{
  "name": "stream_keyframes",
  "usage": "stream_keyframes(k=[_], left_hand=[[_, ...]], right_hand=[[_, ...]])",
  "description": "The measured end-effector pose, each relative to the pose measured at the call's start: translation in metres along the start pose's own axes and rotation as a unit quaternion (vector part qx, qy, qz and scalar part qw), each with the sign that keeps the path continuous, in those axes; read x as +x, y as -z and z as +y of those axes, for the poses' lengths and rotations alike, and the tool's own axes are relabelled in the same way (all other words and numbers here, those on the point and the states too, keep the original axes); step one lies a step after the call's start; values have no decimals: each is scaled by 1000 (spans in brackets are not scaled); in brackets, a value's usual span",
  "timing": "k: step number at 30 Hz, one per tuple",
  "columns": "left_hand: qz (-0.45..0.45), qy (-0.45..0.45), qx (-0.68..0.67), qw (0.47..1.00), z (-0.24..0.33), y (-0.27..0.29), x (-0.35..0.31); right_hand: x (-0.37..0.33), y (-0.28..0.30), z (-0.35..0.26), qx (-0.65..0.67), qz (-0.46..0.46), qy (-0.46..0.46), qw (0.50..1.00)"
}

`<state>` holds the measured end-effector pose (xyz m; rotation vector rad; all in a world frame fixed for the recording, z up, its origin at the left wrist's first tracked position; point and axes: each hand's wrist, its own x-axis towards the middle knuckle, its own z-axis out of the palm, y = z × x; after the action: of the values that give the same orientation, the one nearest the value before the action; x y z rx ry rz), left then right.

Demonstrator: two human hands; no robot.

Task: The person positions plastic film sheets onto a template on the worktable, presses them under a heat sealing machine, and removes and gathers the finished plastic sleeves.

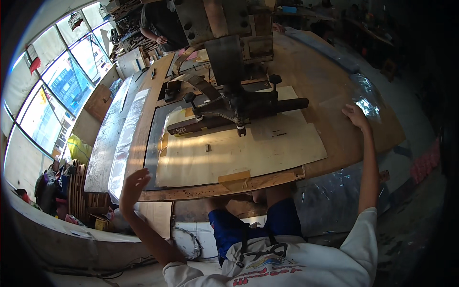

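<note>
My left hand is at the front left corner of the worktable, its fingers loosely bent and apart, holding nothing. Farther out, my right hand hovers over the right side of the wooden tabletop, fingers spread, close to a shiny clear plastic film. Between them lies a large cream sheet on a dark plate, with brown tape at its front edge. A dark metal bar of a press machine extends across the sheet. A small dark piece rests on the sheet.
Long pale boards run along the left, below the windows. Another person stands behind the machine. Wood strips and bags crowd the lower left. Clamp knobs stick up from the press head.
</note>
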<state>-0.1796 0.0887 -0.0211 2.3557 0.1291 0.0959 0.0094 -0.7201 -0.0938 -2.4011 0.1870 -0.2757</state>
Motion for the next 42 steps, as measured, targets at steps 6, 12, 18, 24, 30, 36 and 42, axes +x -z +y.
stream_keyframes(k=[6, 12, 18, 24, 30, 36, 42], left_hand=[[140, 118, 305, 935, -131, 22, 37], [219, 92, 288, 928, -141, 17, 54], [182, 101, 345, 915, -119, 17, 59], [183, 44, 480, 857, -150, 34, 75], [257, -14, 438, 861, -62, 24, 57], [203, 33, 395, 895, -87, 29, 48], [179, -17, 308, 934, -63, 52, 26]], right_hand=[[1, -36, -23, 71, -85, 74, 991], [8, -21, -11, -102, 17, 22, 994], [-32, -18, -43, -236, 144, 81, 957], [-98, -26, -52, -189, 99, 136, 967], [-195, -27, -193, 159, 117, 135, 971], [-231, -86, -273, 244, -166, 325, 898], [-242, -148, -315, 318, -287, 340, 837]])
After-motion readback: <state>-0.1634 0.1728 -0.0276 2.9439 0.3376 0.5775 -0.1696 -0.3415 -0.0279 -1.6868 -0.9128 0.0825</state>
